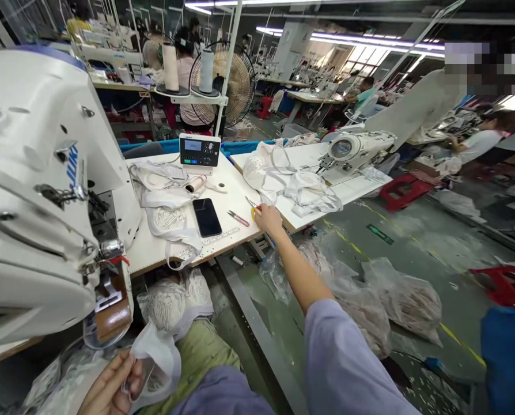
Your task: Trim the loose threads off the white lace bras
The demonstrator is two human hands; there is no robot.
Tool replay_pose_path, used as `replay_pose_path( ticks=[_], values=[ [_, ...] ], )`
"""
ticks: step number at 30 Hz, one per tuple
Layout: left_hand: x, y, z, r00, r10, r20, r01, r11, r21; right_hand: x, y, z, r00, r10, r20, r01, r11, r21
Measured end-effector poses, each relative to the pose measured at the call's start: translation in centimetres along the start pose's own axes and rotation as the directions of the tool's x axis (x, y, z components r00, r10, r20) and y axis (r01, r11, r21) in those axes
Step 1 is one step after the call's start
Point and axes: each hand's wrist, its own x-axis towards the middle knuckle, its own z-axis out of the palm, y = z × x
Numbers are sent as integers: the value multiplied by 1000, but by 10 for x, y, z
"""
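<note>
Low at the left, my left hand (113, 380) pinches the edge of a white bra (162, 354), whose lace cups lie over my lap. My right arm reaches out to the table's right end. There my right hand (268, 219) is closed on the handle of small scissors (253, 204), their blades pointing away from me; the fingers partly cover the yellow and red handle. Just left of that hand lie red-handled thread snips (239, 218). A black phone (207, 217) rests farther left, beside white bras (166, 213) heaped on the tabletop.
A large white sewing machine (33, 190) fills the left side. Its control panel (200, 151) stands at the table's back. More white bras (290, 178) lie by a second sewing machine (348, 150) on the adjoining table. Filled plastic bags (402, 300) sit on the floor at right.
</note>
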Motion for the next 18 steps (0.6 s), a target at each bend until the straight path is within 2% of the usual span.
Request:
replay_pose_path(
  ticks=[2,4,7,10,12,14,16,18],
  values=[
    [-4,-2,9,997,20,-70,-25,997,-68,3,0,-5,999,26,46,-24,999,-48],
    [-13,-3,22,995,60,-86,-70,990,-122,-2,-2,-10,995,31,93,-23,996,-81],
    [-27,-1,38,992,125,13,-121,979,-166,-22,-5,-17,990,39,136,-24,993,-115],
    [-32,0,42,979,186,80,-169,969,-179,-52,4,-19,990,47,132,-33,994,-105],
    [-35,-1,39,972,219,87,-203,966,-160,-82,16,-17,996,59,64,-61,998,33],
    [-38,-4,36,963,256,85,-244,961,-132,-122,27,-14,996,80,33,-86,950,300],
    [-42,-6,34,954,285,91,-276,956,-102,-168,32,-10,992,48,113,-106,800,591],
    [-44,-7,34,949,300,101,-292,953,-82,-211,30,-6,966,-80,246,-138,647,750]
  ],
)
